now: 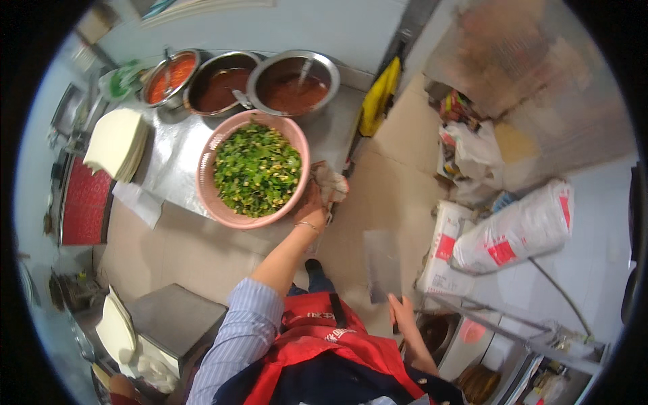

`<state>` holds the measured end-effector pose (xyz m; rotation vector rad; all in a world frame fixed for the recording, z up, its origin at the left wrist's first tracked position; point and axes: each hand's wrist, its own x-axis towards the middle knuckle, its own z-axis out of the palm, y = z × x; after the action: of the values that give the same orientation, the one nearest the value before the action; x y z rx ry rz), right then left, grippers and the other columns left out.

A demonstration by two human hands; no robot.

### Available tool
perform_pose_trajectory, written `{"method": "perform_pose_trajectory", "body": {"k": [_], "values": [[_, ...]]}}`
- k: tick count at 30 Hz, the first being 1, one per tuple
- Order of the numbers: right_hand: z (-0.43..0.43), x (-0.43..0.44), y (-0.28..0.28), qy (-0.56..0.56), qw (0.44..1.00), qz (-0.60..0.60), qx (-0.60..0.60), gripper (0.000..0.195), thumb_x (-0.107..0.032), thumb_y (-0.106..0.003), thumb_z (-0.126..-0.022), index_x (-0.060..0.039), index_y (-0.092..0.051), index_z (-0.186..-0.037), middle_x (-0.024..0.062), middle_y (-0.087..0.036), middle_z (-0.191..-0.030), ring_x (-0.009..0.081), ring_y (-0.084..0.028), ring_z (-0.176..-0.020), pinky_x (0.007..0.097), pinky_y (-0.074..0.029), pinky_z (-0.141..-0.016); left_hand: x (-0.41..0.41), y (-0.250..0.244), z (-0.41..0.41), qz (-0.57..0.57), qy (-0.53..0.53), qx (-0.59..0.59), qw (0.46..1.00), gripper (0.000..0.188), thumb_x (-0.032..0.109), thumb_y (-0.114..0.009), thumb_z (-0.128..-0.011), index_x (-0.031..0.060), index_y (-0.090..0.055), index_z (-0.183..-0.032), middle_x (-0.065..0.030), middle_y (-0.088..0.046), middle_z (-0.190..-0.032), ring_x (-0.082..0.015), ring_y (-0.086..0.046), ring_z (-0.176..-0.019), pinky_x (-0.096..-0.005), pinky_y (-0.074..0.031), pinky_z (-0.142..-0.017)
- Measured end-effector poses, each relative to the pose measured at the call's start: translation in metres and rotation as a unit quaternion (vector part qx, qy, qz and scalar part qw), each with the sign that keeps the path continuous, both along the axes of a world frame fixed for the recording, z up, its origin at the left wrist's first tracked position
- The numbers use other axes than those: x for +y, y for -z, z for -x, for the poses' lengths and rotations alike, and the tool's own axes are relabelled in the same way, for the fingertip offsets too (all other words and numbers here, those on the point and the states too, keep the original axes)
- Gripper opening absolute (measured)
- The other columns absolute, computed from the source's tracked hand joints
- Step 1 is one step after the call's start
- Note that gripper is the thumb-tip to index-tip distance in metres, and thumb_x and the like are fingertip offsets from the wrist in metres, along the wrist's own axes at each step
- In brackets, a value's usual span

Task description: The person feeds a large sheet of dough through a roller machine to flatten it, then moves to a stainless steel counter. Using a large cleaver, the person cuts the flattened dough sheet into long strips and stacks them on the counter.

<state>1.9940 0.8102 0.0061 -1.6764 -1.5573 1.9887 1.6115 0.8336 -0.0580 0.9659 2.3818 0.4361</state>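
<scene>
My left hand [310, 208] reaches to the right front part of the steel table and holds a crumpled, stained cloth [331, 183]. Right beside it stands a pink plastic colander [204, 198], heaped with chopped green leafy vegetables [257, 169] mixed with small yellow pieces. In my right hand [403, 316], low at my side, is a cleaver [383, 266] with a broad rectangular blade. The blade hangs in front of the tiled floor, slightly blurred. My left fingers are partly hidden by the cloth and the colander.
Behind the colander stand three metal bowls of red sauces [172, 76] [225, 91] [291, 91], with utensils. Pale flat sheets [116, 144] are stacked at left. White sacks [516, 233] lie right, above a metal rack [531, 347]. A steel cabinet [174, 314] stands lower left.
</scene>
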Motion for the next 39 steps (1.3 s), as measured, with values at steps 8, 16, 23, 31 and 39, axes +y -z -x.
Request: {"method": "perform_pose_trajectory", "body": {"k": [8, 16, 23, 31, 39], "values": [[0.027, 0.006, -0.051, 0.062, 0.919, 0.113, 0.374, 0.037, -0.04, -0.064, -0.091, -0.0077, -0.048, -0.081, 0.0031, -0.045, -0.052, 0.0144, -0.041, -0.033, 0.0302, -0.037, -0.033, -0.047, -0.005, -0.021, -0.135, 0.099, 0.006, 0.986, 0.071, 0.002, -0.061, -0.076, 0.0017, -0.034, -0.141, -0.0222, -0.036, -0.147, -0.0378, -0.043, -0.13, -0.0434, -0.039, -0.105], [0.238, 0.019, -0.103, -0.146, 0.84, 0.221, 0.473, 0.038, -0.037, -0.067, -0.089, -0.0024, -0.054, -0.081, 0.0021, -0.043, -0.05, 0.0145, -0.043, -0.034, 0.0306, -0.041, -0.036, -0.264, -0.004, -0.033, -0.177, 0.099, -0.095, 0.975, 0.045, 0.009, -0.056, -0.083, 0.0083, -0.053, -0.128, -0.0183, -0.045, -0.142, -0.0372, -0.056, -0.114, -0.0426, -0.049, -0.094], [0.43, -0.07, -0.112, -0.282, 0.77, 0.297, 0.49, 0.027, -0.029, -0.062, -0.094, -0.0042, -0.051, -0.093, -0.0012, -0.039, -0.049, 0.011, -0.039, -0.032, 0.0272, -0.038, -0.032, -0.423, -0.023, 0.059, 0.121, -0.143, -0.09, 0.978, 0.037, 0.029, -0.055, -0.091, 0.0096, -0.058, -0.122, -0.0152, -0.063, -0.117, -0.0332, -0.062, -0.107, -0.046, -0.051, -0.088], [0.601, -0.241, -0.103, -0.328, 0.761, 0.358, 0.43, 0.026, -0.031, -0.051, -0.1, -0.0058, -0.053, -0.1, -0.0023, -0.042, -0.056, 0.0094, -0.037, -0.035, 0.0267, -0.037, -0.034, -0.558, -0.038, 0.185, 0.11, -0.294, -0.125, 0.941, 0.04, 0.031, -0.055, -0.091, 0.008, -0.058, -0.124, -0.0166, -0.063, -0.119, -0.0342, -0.059, -0.11, -0.0442, -0.048, -0.092], [0.739, -0.333, -0.1, -0.351, 0.796, 0.373, 0.322, 0.013, -0.023, -0.046, -0.102, -0.0114, -0.047, -0.097, -0.0017, -0.042, -0.065, 0.0085, -0.039, -0.047, 0.0255, -0.038, -0.046, -0.648, -0.054, 0.286, -0.015, -0.397, 0.029, 0.917, 0.036, 0.024, -0.054, -0.092, 0.0078, -0.058, -0.124, -0.017, -0.062, -0.119, -0.0336, -0.059, -0.109, -0.044, -0.047, -0.094]]}}
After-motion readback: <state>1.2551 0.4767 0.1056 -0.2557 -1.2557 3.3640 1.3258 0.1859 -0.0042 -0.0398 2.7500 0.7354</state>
